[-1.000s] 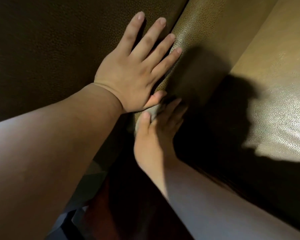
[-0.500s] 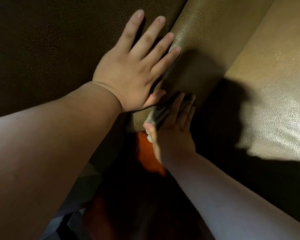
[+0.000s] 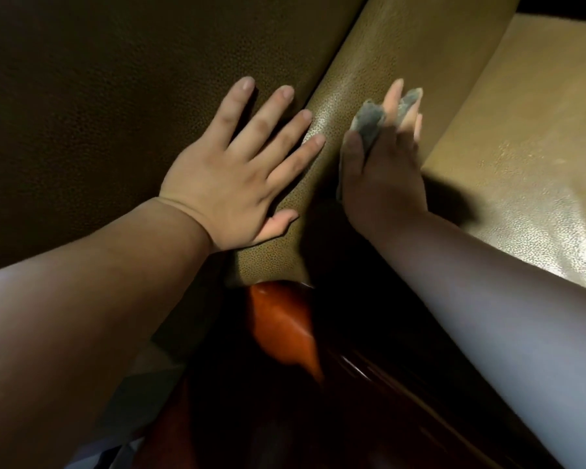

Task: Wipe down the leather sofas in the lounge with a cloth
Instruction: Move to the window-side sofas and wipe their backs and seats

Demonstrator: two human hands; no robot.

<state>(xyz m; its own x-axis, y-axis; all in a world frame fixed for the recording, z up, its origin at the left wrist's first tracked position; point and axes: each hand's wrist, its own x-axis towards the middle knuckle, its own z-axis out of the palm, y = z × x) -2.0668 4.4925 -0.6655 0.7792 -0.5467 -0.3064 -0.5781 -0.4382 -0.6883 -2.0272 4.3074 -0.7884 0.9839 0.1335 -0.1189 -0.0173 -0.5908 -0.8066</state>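
The olive-brown leather sofa fills the view; its rounded armrest [image 3: 386, 62] runs from lower centre to upper right, with the seat cushion [image 3: 521, 147] to its right. My left hand [image 3: 241, 170] lies flat with spread fingers across the dark outer side panel [image 3: 99, 113] and the armrest's edge. My right hand [image 3: 383, 170] presses a small grey cloth [image 3: 369, 121] against the inner face of the armrest; the cloth is pinched between thumb and fingers and pokes out between the fingertips. Most of the cloth is hidden under the hand.
Glossy reddish-brown wood trim [image 3: 285, 330] shows below the front end of the armrest. The lower middle of the view is in deep shadow. Bright light falls on the seat cushion at the right.
My right hand has slid the cloth up along the armrest, away from me, and more of the cloth shows. My left hand stays pressed flat in the same place.
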